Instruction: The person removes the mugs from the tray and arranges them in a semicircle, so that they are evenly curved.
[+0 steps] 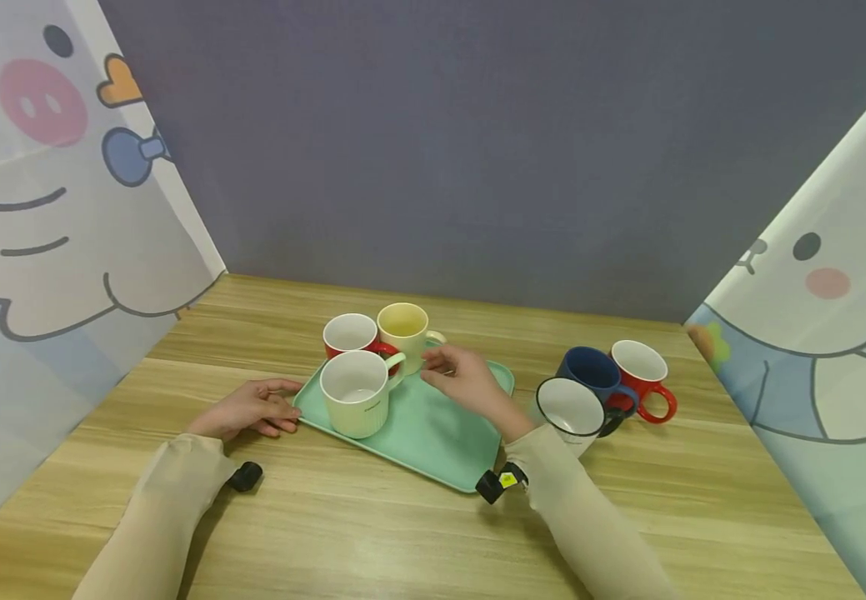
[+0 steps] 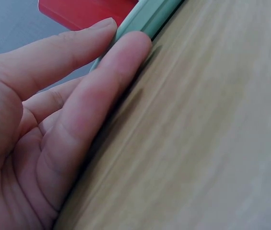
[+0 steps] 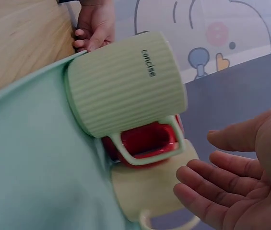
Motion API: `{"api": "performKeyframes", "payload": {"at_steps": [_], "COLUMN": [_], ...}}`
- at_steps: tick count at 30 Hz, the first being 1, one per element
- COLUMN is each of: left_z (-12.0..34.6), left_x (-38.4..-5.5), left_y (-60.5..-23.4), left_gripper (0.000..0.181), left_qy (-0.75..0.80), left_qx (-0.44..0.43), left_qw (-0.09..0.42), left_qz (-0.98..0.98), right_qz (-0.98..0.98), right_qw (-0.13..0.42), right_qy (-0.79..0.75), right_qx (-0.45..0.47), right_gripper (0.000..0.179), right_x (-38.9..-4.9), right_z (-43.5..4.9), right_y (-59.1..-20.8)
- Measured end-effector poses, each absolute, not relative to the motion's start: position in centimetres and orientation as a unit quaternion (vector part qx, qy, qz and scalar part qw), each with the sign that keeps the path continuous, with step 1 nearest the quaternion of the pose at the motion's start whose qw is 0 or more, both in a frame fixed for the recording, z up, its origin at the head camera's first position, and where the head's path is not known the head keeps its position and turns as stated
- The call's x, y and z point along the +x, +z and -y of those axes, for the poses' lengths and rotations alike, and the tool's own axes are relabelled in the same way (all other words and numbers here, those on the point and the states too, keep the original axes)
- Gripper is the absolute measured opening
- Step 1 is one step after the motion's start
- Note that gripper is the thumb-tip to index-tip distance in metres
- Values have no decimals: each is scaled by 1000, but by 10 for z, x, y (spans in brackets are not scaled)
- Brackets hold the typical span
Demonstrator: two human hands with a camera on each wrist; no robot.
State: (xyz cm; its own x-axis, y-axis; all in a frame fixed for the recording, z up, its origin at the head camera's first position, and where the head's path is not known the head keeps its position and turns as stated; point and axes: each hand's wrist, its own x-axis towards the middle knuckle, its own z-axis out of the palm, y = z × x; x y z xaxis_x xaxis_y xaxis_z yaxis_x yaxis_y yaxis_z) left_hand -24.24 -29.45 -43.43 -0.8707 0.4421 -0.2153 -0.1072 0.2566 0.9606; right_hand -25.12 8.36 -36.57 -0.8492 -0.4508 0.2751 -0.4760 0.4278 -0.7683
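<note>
A light green tray [image 1: 433,433] lies on the wooden table with three mugs grouped at its left end. My left hand [image 1: 252,408] holds the tray's left corner, the rim between thumb and fingertips. Closest to that hand stands a pale green ribbed mug [image 1: 355,408] with small lettering on its side. Behind it is a red mug [image 1: 350,333] with a white inside, partly hidden. A pale yellow mug [image 1: 405,337] stands at the back. My right hand [image 3: 241,177] hovers beside the yellow mug, fingers extended, with nothing held.
Right of the tray cluster a white mug [image 1: 569,408] with a black rim, a blue mug [image 1: 590,367] and another red mug [image 1: 638,367]. The right forearm passes close to the white mug. A grey wall [image 1: 433,150] bounds the table's back, with printed cloth panels at both sides.
</note>
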Motion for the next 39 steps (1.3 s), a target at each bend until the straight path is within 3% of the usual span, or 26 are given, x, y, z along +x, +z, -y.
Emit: {"api": "performKeyframes", "payload": {"at_steps": [18, 26, 39], "left_z": [294, 294, 292], "left_x": [-243, -244, -240], "left_y": [-437, -436, -433], "left_gripper": [68, 71, 70], "left_qy": [603, 598, 601], "left_qx": [114, 111, 114], "left_qw": [227, 228, 224], "left_qz": [-756, -760, -758], "right_qz": [827, 833, 790], "right_qw": [-16, -31, -120], "right_qy": [511, 504, 548], "right_qx": [234, 228, 247], "right_gripper": [30, 15, 19], "right_x": [-268, -271, -266], "right_z": [-52, -53, -64], "right_y": [-389, -392, -392]}}
